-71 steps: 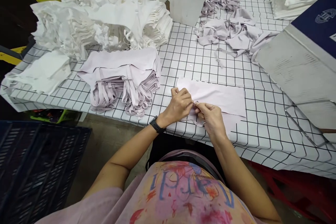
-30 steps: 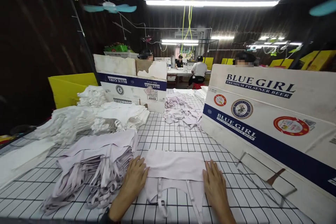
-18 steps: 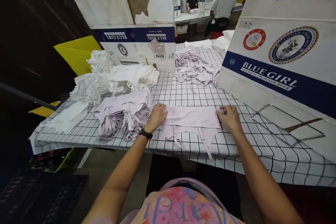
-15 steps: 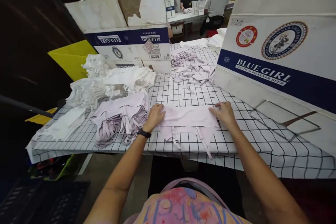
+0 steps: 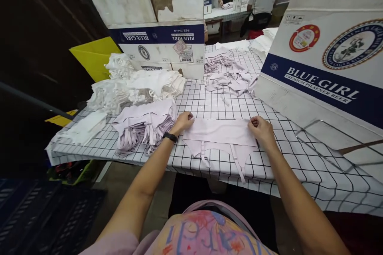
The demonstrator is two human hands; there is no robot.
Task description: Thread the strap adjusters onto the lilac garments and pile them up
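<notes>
A pale lilac strappy garment (image 5: 220,133) lies flat on the checked tablecloth (image 5: 287,167), two straps trailing toward the near edge. My left hand (image 5: 183,121) pinches its left end with curled fingers. At the right end, my right hand (image 5: 261,129) has closed its fingers on the cloth. A black watch sits on my left wrist. Just left of my left hand lies a pile of folded lilac garments (image 5: 143,123).
White garment heaps (image 5: 134,87) lie behind the lilac pile. Loose lilac pieces (image 5: 229,75) are scattered farther back. A beer carton (image 5: 158,36) stands at the back, and a bigger one (image 5: 326,59) at the right. Two people work at a far table. A dark crate (image 5: 36,215) sits on the floor at left.
Earlier both hands worked a strap clasp, then pressed flat on the garment. Now the fingers have curled and grip its two ends. The garment lies spread wider.
</notes>
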